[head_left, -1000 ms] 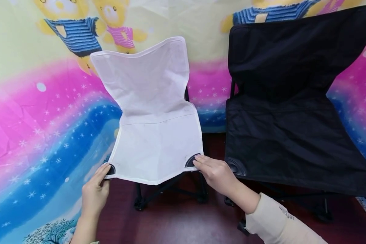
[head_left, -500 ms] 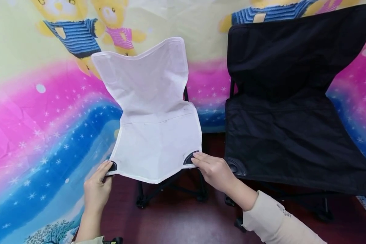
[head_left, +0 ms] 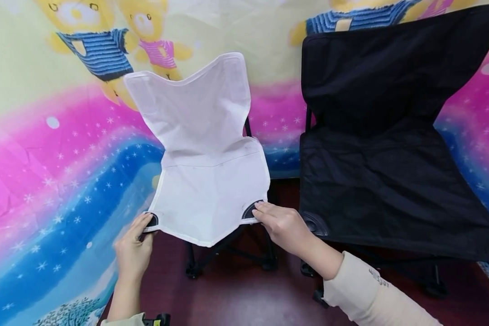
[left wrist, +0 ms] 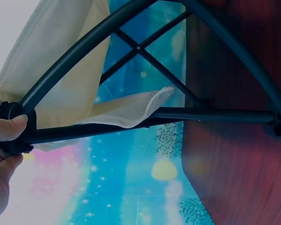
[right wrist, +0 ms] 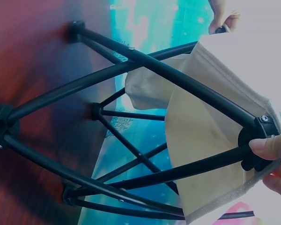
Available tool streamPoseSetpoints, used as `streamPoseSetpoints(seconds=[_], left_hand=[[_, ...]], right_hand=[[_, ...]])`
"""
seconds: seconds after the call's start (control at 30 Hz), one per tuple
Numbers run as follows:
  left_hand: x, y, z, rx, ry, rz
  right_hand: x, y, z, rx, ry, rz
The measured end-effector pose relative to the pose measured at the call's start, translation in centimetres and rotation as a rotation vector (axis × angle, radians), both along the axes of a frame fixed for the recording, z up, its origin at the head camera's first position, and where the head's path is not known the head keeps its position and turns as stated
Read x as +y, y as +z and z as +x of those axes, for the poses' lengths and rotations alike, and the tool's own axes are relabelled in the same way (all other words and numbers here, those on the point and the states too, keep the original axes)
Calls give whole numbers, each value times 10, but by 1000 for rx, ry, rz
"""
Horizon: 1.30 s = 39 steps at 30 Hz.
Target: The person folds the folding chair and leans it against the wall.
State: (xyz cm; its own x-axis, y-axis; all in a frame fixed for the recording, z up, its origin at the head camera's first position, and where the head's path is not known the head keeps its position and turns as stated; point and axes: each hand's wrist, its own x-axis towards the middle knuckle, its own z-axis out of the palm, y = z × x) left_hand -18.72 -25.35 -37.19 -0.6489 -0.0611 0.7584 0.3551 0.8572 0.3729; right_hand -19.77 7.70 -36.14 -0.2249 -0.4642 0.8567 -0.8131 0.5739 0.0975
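A white fabric folding chair [head_left: 212, 181] stands on black crossed legs, its seat front dipping to a point in the middle. My left hand [head_left: 133, 249] grips its front left corner, fingers over the black patch [head_left: 152, 220]. In the left wrist view the thumb [left wrist: 11, 127] presses the black plastic joint [left wrist: 30, 124] under that corner. My right hand [head_left: 283, 228] pinches the front right corner by its black patch [head_left: 250, 210]. The right wrist view has that thumb [right wrist: 271, 146] against another plastic joint [right wrist: 253, 140], where the black tubes [right wrist: 196, 91] meet the fabric.
A larger black folding chair [head_left: 383, 190] stands close on the right, near my right forearm. Behind both chairs hangs a backdrop [head_left: 45, 158] printed with bears and snowflakes. The floor [head_left: 248, 294] is dark red and glossy.
My hands have come slightly closer together, carrying the seat's front corners inward and a little up. The front edge dips more sharply, and the chair's left front foot has shifted a little right.
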Motion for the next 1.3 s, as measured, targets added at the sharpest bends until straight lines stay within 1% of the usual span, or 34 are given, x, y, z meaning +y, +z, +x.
streamPoseSetpoints(seconds=[0.1,0.2,0.37,0.77,0.87,1.1,1.3], left_hand=[[2,1,-2,-13,5,21],[2,3,-3,-4,13,30],[4,7,-6,7,18,30],[13,13,-8,-15,36,57],[16,16,-9,-10,34,52],[23,19,-11,43,13,67],[28,21,-11,34,26,66]], right_hand=[[-1,3,0,-8,1,2],[-4,5,-1,-18,0,1],[-7,8,-3,-4,-15,-1],[-10,14,-4,-2,-55,-18],[-11,16,-4,-7,-56,-25],[-13,19,-5,-12,-57,-41],[-14,19,-5,-12,-54,-68]])
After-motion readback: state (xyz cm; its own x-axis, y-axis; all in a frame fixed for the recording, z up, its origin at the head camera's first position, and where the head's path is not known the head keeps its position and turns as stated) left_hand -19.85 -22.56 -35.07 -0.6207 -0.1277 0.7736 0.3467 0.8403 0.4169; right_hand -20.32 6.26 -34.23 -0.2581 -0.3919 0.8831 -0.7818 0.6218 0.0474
